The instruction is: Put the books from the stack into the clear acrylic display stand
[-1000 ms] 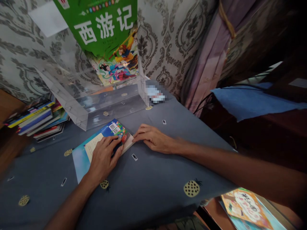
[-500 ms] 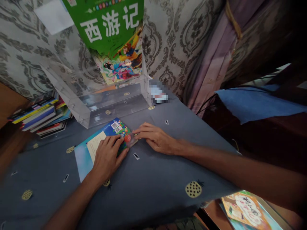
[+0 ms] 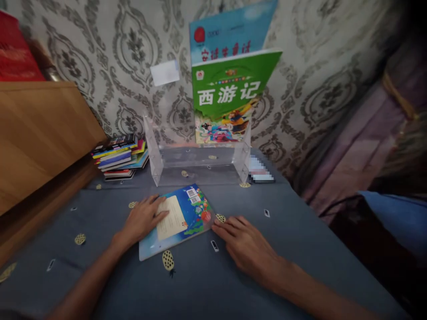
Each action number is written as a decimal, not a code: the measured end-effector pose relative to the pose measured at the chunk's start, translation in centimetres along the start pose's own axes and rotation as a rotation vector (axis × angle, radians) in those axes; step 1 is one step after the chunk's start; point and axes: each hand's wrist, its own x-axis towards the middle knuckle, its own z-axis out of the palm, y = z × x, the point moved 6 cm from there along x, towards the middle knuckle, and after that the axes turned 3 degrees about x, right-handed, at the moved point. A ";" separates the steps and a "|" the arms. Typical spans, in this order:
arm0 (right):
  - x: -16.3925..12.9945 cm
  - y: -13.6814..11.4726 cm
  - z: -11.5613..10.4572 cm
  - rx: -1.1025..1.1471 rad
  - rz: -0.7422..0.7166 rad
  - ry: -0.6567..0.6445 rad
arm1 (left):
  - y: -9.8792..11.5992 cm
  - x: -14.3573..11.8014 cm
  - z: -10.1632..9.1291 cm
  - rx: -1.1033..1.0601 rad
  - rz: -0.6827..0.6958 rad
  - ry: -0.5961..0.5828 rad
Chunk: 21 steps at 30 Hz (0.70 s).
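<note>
A thin blue picture book (image 3: 187, 213) lies back cover up on the grey cloth with pineapple prints (image 3: 187, 284). My left hand (image 3: 143, 218) rests flat on the book's left edge, fingers spread over its pale text panel. My right hand (image 3: 245, 244) lies flat on the cloth, fingertips touching the book's lower right corner. Behind the book stands a clear acrylic book stand (image 3: 196, 160) holding a green book (image 3: 230, 98) and, behind that one, a light blue book (image 3: 230, 33), both upright.
A stack of several thin books (image 3: 120, 156) lies at the back left beside a wooden panel (image 3: 36, 133). Patterned wallpaper (image 3: 110, 53) backs the table. A purple curtain (image 3: 350, 142) and blue cloth (image 3: 396, 209) are at the right.
The view has swung left and up, showing the whole stand. My left hand has slid from the book's right part to its left edge. My right hand stays at the book's right corner.
</note>
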 end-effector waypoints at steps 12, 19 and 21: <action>3.2 1.3 0.2 0.161 0.172 -0.153 | 1.5 -7.0 -1.5 0.078 -0.163 -0.041; 6.9 3.8 3.3 0.232 0.130 -0.200 | 2.9 -6.5 -1.0 0.180 -0.230 -0.146; 7.7 4.1 3.9 0.237 0.108 -0.201 | 3.2 -6.3 -1.0 0.181 -0.241 -0.154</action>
